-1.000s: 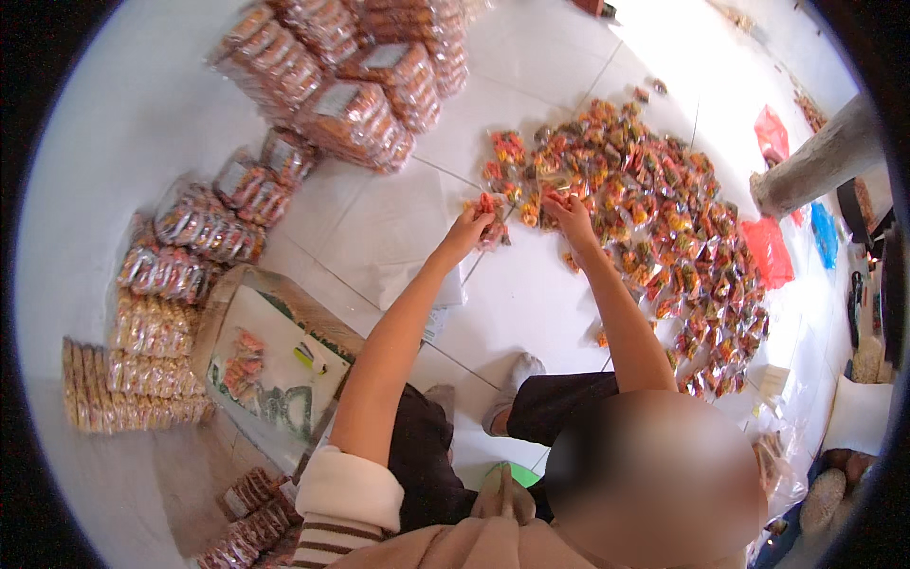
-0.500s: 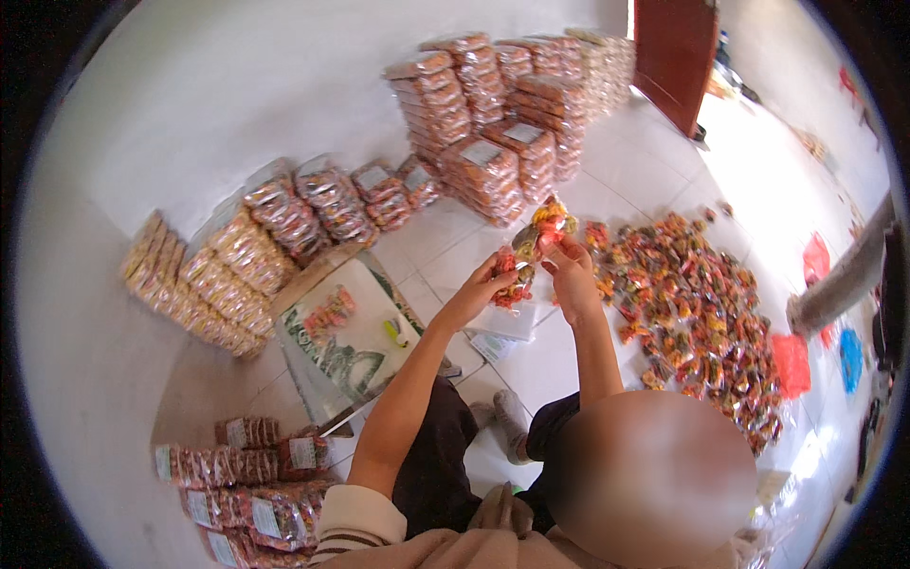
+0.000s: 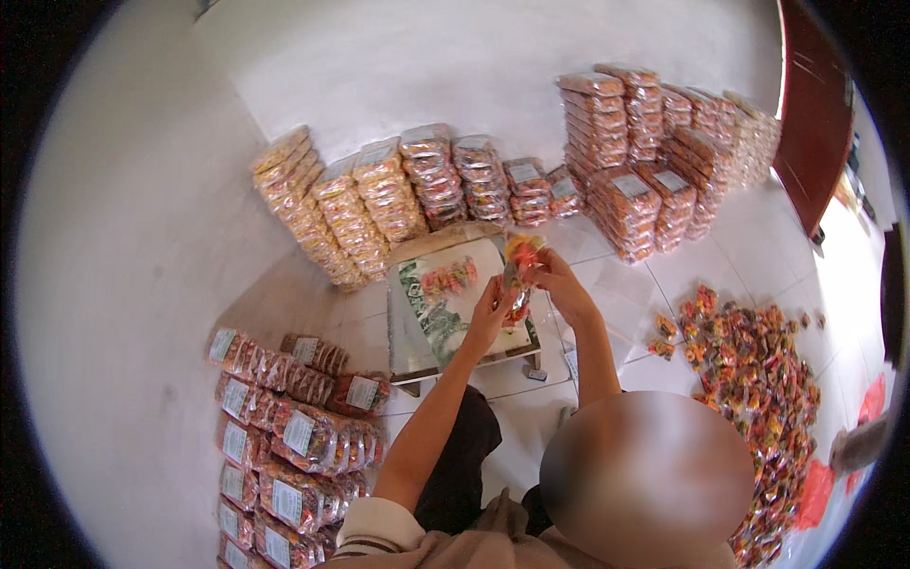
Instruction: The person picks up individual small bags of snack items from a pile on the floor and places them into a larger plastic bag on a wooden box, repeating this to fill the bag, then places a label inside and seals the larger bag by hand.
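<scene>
In front of me, both hands hold a bunch of small clear packets (image 3: 524, 248) filled with red, yellow and dark bits. My left hand (image 3: 490, 308) is closed around the lower packets. Just above and to its right, my right hand (image 3: 561, 286) pinches the upper ones. The hands are over the right side of a low table (image 3: 455, 346) with a green-and-white patterned top. A short row of similar packets (image 3: 448, 276) lies on that table, left of my hands. How many packets each hand holds cannot be made out.
A large heap of loose packets (image 3: 749, 379) covers the floor at right. Stacks of filled clear bags (image 3: 379, 194) line the wall, with taller stacks (image 3: 630, 213) at the back right. More labelled bags (image 3: 299, 431) are piled at left. A red-brown door (image 3: 813, 123) stands far right.
My view has turned left, so the stacks and heap sit further right. My hands, still holding packets, have moved from above the floor to above the table's right side.
</scene>
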Demonstrator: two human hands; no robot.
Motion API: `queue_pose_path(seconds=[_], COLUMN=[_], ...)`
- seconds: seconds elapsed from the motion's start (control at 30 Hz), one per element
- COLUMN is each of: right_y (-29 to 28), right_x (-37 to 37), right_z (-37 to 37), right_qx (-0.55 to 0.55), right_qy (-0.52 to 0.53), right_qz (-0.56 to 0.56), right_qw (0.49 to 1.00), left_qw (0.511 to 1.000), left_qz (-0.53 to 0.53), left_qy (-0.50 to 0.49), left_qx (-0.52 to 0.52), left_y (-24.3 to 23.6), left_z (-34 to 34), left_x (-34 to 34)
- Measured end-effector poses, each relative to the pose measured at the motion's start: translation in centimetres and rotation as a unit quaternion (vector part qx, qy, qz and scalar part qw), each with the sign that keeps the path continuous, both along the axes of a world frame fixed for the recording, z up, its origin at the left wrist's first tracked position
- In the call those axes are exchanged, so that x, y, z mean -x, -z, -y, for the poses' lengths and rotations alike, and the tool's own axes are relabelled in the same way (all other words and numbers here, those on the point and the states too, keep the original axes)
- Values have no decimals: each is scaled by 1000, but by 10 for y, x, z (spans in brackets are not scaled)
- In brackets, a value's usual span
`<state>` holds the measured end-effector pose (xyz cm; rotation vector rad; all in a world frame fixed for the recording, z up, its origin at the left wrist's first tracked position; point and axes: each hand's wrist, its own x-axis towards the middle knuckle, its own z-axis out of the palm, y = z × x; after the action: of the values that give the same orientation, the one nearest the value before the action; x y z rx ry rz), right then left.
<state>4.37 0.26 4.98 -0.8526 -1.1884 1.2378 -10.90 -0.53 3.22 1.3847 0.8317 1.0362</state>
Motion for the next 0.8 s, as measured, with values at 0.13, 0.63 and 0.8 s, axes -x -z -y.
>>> queue_pose_path(seconds=[0.13,0.63,0.8], right_y=[-3,55,72], right_x=[43,156,170], right_z=[-9,-44,-36], right_qx=[-7,-38,56], right_qy=[5,31,-28], right_qz=[6,91,-8], right_qw=[1000,995,998], left_qw=[994,989,998], left_qz=[5,75,25], left_qy=[-104,-111,1], left_qx=[-26,68,52], left_y=[24,70,42], left_z=[-19,-58,-29], left_x=[37,110,146])
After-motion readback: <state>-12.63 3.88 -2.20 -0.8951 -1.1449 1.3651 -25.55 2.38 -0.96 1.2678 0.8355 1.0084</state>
